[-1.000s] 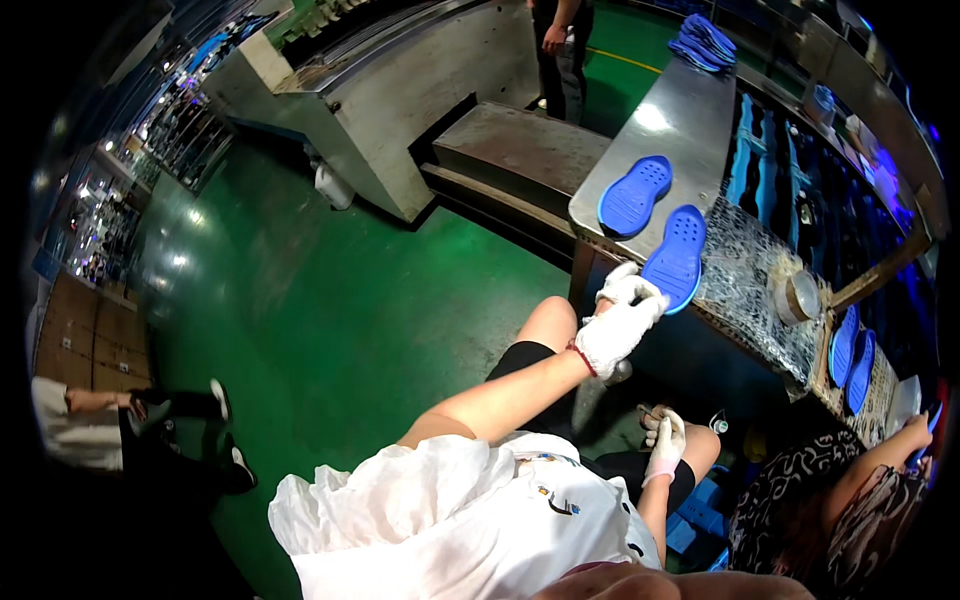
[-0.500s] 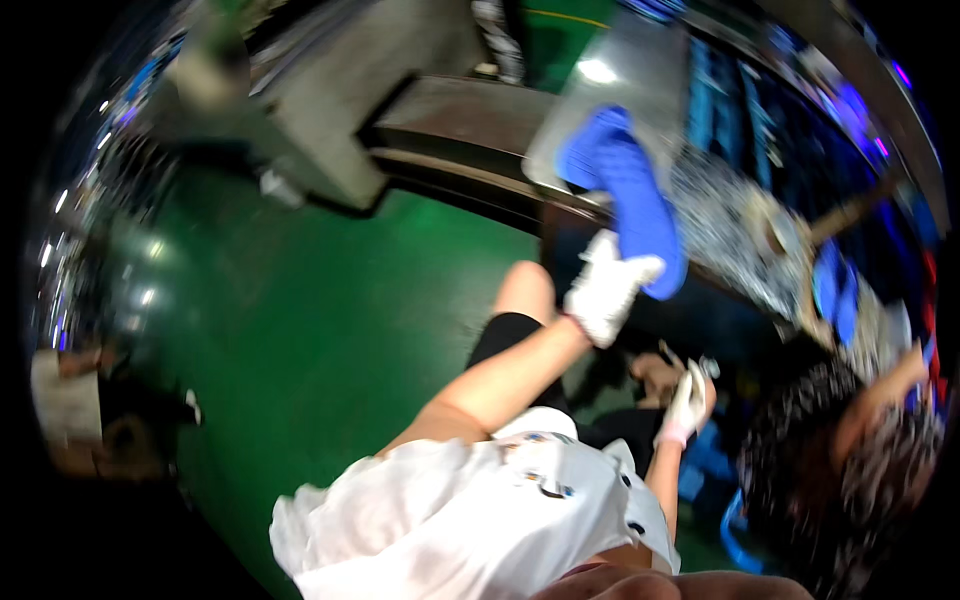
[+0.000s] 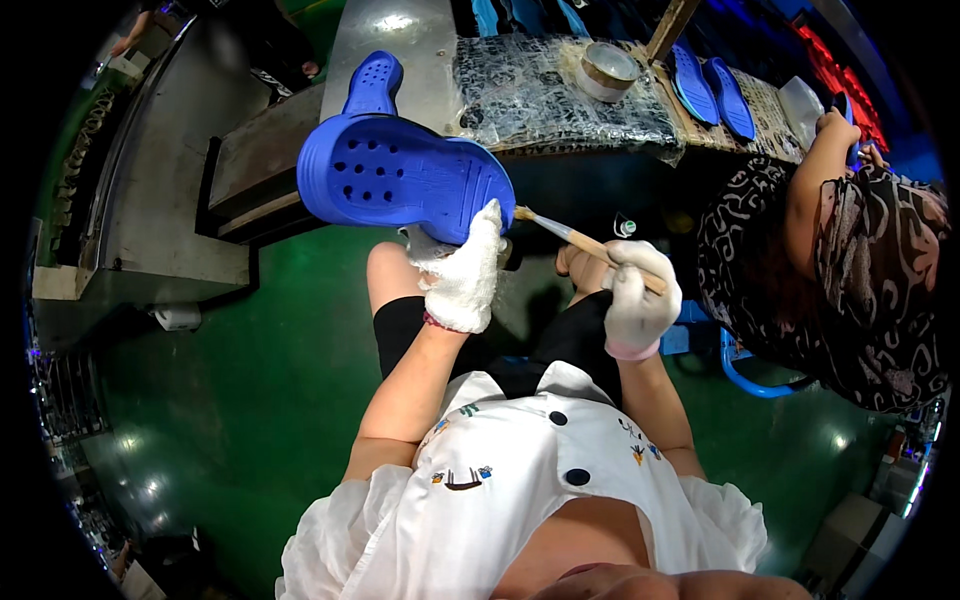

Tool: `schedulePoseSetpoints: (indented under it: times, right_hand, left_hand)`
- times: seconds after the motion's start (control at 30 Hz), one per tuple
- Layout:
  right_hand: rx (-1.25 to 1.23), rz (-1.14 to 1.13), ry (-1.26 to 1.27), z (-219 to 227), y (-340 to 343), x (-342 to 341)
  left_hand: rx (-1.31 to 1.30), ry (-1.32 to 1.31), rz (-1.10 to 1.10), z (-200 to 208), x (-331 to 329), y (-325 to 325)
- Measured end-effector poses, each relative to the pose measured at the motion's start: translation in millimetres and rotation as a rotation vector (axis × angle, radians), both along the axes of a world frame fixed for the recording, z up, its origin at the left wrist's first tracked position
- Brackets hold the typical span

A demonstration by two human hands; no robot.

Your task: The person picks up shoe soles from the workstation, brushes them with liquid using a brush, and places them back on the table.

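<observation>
My left hand [image 3: 465, 280], in a white knitted glove, grips a blue shoe sole [image 3: 400, 175] by its right end, thumb on top. The sole is raised above my knees, its broad end with several holes pointing left. Gloved in white as well, my right hand [image 3: 643, 300] is closed around the wooden handle of a brush [image 3: 570, 235]. Its bristle tip is at the sole's right-hand edge, close to my left thumb; whether it touches cannot be made out. Behind the held sole, a second blue sole [image 3: 375, 80] lies on the metal tabletop [image 3: 420, 50].
Plastic film [image 3: 540, 95] covers part of the bench, with a roll of tape [image 3: 607, 72] on it. Two blue soles [image 3: 712, 92] lie farther right. A co-worker in patterned clothing [image 3: 880, 280] sits at my right by a blue stool [image 3: 745, 375]. Grey machinery [image 3: 190, 170] stands left.
My view has swung toward the bench. The held sole has come away from the tabletop and turned sideways. My right hand has risen, bringing the brush to the sole's edge.
</observation>
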State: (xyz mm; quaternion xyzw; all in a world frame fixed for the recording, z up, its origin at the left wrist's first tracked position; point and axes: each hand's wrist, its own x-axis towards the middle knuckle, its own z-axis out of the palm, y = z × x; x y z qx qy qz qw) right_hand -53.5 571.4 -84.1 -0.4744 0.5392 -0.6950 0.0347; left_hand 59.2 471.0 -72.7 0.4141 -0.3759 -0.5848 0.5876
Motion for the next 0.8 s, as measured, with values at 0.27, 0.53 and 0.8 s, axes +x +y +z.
schedulePoseSetpoints:
  times: [0.27,0.53,0.8]
  right_hand:
    - [0.095,-0.168,0.161,-2,1,4]
    - [0.030,-0.171,0.013,-7,-2,5]
    - [0.058,-0.175,0.080,-13,0,1]
  left_hand:
    - [0.013,-0.115,-0.032,-15,7,0]
    - [-0.145,-0.109,-0.019,-36,4,-7]
    - [-0.059,-0.087,-0.007,-20,5,-2]
